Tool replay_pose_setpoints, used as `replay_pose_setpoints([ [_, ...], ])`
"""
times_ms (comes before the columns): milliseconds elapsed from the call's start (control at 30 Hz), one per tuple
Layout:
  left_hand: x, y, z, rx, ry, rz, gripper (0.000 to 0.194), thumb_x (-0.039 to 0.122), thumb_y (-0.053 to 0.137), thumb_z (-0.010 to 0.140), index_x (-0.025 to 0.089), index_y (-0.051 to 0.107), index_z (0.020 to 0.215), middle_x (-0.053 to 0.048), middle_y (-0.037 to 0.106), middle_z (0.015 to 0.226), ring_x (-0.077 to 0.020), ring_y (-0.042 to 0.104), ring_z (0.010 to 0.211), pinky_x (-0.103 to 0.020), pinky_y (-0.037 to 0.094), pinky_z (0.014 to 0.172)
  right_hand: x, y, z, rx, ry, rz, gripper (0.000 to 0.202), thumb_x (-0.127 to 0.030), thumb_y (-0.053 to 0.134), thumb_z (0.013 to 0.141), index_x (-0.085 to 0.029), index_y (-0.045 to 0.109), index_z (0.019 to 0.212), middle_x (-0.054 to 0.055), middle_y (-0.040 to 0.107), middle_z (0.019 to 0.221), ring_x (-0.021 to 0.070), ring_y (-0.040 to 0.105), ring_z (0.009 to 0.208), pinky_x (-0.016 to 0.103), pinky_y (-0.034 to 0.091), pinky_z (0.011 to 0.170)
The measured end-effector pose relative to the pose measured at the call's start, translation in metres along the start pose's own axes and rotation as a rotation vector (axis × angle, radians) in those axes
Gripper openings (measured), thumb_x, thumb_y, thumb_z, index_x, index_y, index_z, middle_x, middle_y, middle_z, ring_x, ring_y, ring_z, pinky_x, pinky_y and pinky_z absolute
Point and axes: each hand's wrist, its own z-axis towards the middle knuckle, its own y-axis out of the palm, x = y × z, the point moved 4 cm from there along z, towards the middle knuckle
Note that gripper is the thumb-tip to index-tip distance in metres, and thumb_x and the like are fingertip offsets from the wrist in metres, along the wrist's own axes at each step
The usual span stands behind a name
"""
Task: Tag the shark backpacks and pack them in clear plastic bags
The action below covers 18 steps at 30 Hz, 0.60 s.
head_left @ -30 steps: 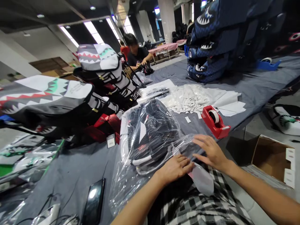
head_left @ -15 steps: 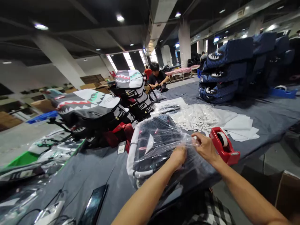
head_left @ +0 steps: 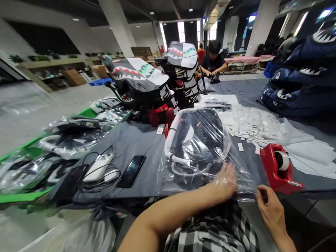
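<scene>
A dark mesh-backed backpack with white straps (head_left: 199, 131) lies in a clear plastic bag (head_left: 244, 175) on the dark cloth-covered table. My left hand (head_left: 226, 180) rests flat at the near right part of the bag, fingers stretched forward. Shiny film seems to cover part of this hand, and the fingertips are blurred. My right hand (head_left: 270, 206) is at the bag's near right corner by the table edge, its thumb and fingers closed on the plastic. Just beyond it stands a red tape dispenser (head_left: 275, 168) with a white roll.
Stacked shark-mouth backpacks (head_left: 141, 77) stand behind, and blue ones (head_left: 301, 77) at right. White sheets (head_left: 312, 154) and a pile of small white packets (head_left: 252, 122) lie nearby. Left are a phone (head_left: 132, 171), a power bank (head_left: 98, 167) and a green bin (head_left: 28, 196). Another person (head_left: 213, 61) works opposite.
My view has swung left. The bagged backpack now lies flatter, its plastic spread toward me. Both hands have come nearer the table edge; my right hand has moved away from my left.
</scene>
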Motion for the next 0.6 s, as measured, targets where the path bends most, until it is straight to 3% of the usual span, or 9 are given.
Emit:
replay_pose_setpoints([
  [33,0.015,-0.006,-0.031,0.002,0.101,0.024,0.023,0.019,0.053,0.094,0.008,0.07,0.105,-0.017,0.066,0.127,-0.0292,0.053,0.13,-0.044,0.038,0.114,0.005,0.002,-0.006,-0.003,0.064,0.0,0.041,-0.062,0.049,0.088,-0.022,0.058,0.088,0.005,0.067,0.073,0.0178,0.063,0.056,0.028,0.051,0.053],
  [100,0.039,-0.031,-0.094,0.221,0.412,0.241,0.02,0.023,0.06,0.093,0.017,0.07,0.109,-0.007,0.065,0.126,-0.0216,0.052,0.129,-0.033,0.038,0.113,0.01,0.006,-0.019,0.01,0.165,-0.003,0.043,-0.065,0.05,0.086,-0.022,0.055,0.087,0.003,0.066,0.067,0.0189,0.064,0.053,0.028,0.05,0.051],
  [133,0.039,-0.046,-0.121,0.362,0.384,0.317,0.022,0.023,0.064,0.09,0.021,0.07,0.111,-0.005,0.063,0.127,-0.0194,0.051,0.129,-0.031,0.038,0.112,0.009,0.008,-0.024,0.027,0.183,-0.006,0.043,-0.065,0.051,0.085,-0.022,0.054,0.088,0.003,0.066,0.064,0.0192,0.064,0.051,0.027,0.05,0.05],
  [200,0.013,-0.076,-0.167,0.568,0.031,0.499,0.032,0.018,0.07,0.084,0.026,0.066,0.115,-0.005,0.061,0.125,-0.0205,0.05,0.128,-0.034,0.038,0.11,0.005,0.009,-0.032,0.054,0.135,-0.03,0.041,-0.064,0.052,0.085,-0.022,0.053,0.088,0.003,0.066,0.063,0.0192,0.065,0.05,0.027,0.049,0.049],
  [300,-0.052,-0.108,-0.225,0.628,-0.662,0.672,0.026,0.028,0.066,0.087,0.019,0.063,0.111,-0.012,0.063,0.113,-0.0286,0.056,0.117,-0.045,0.042,0.101,-0.001,0.009,-0.033,0.035,-0.079,-0.099,0.035,-0.058,0.05,0.089,-0.023,0.054,0.083,0.003,0.065,0.062,0.0175,0.062,0.046,0.027,0.048,0.048],
  [367,-0.085,-0.118,-0.257,0.7,-0.991,0.575,0.024,0.041,0.054,0.091,0.017,0.061,0.093,-0.01,0.062,0.092,-0.0267,0.06,0.094,-0.043,0.046,0.088,-0.002,0.005,-0.026,0.016,-0.192,-0.173,0.034,-0.054,0.047,0.09,-0.023,0.055,0.078,0.002,0.061,0.057,0.0155,0.057,0.041,0.026,0.043,0.044],
  [467,-0.098,-0.113,-0.285,0.844,-1.187,0.293,0.034,0.052,0.051,0.089,0.021,0.05,0.074,-0.001,0.052,0.073,-0.0193,0.053,0.07,-0.035,0.046,0.072,0.002,-0.004,-0.01,0.028,-0.216,-0.31,0.032,-0.049,0.045,0.091,-0.022,0.055,0.077,0.0,0.057,0.053,0.0139,0.052,0.038,0.024,0.035,0.041],
  [600,-0.065,-0.093,-0.3,0.957,-1.202,-0.038,0.036,0.055,0.062,0.081,0.022,0.049,0.076,0.002,0.053,0.078,-0.0165,0.056,0.071,-0.03,0.049,0.07,0.001,-0.013,-0.01,-0.01,-0.22,-0.373,0.026,-0.04,0.043,0.092,-0.021,0.056,0.08,0.001,0.061,0.059,0.0131,0.055,0.042,0.023,0.037,0.045],
])
